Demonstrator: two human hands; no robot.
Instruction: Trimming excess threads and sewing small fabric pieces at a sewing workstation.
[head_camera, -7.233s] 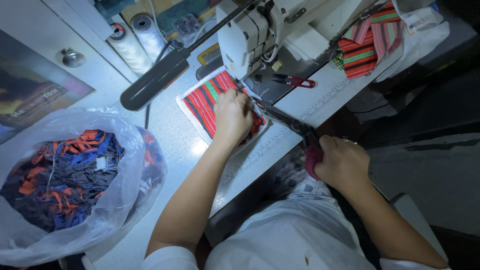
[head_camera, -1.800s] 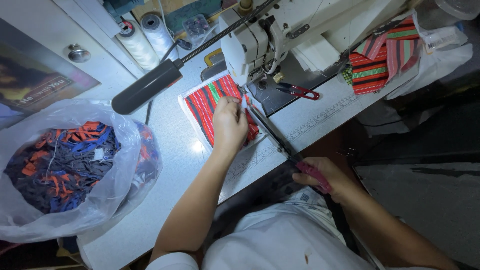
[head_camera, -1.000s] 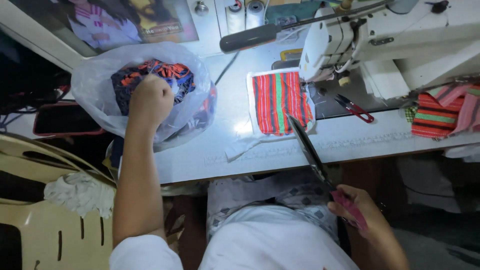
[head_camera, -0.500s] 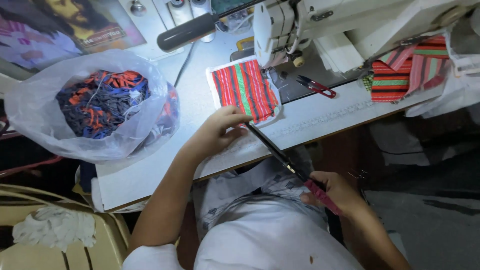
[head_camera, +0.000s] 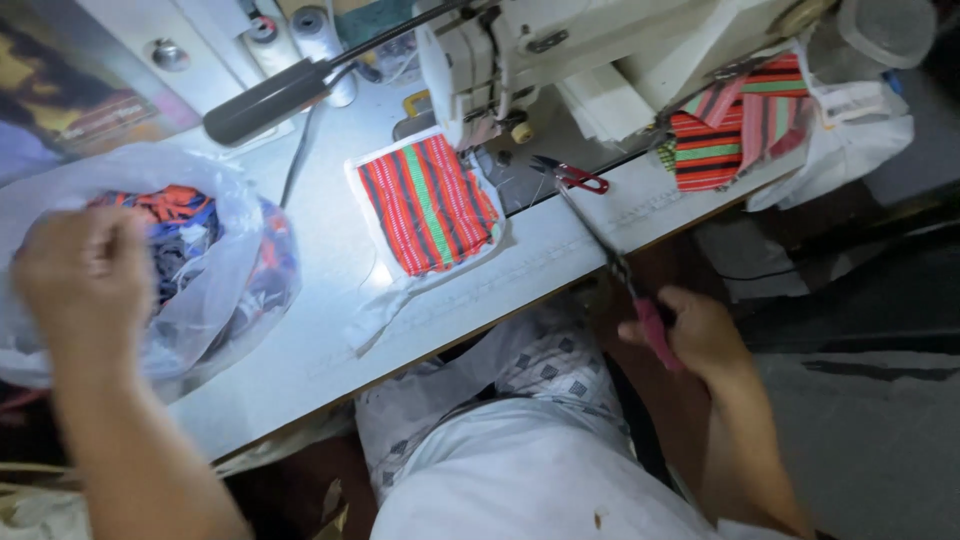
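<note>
Head view: right hand (head_camera: 700, 335) gripping scissors (head_camera: 625, 275)

Your white table (head_camera: 320, 250): sewing machine (head_camera: 560, 50) at 12, striped cloth (head_camera: 428, 203) centre, small snips (head_camera: 570, 176) at 2, plastic bag (head_camera: 200, 290) of scraps at 9, thread spools (head_camera: 320, 35) at 11.

Bag (head_camera: 215, 290): thin glossy clear plastic. Patch (head_camera: 428, 203): woven striped cloth, matt. Worktop (head_camera: 330, 260): smooth, pale, slightly shiny. Scissors (head_camera: 640, 300): dark metal blades, pink plastic handle.
</note>
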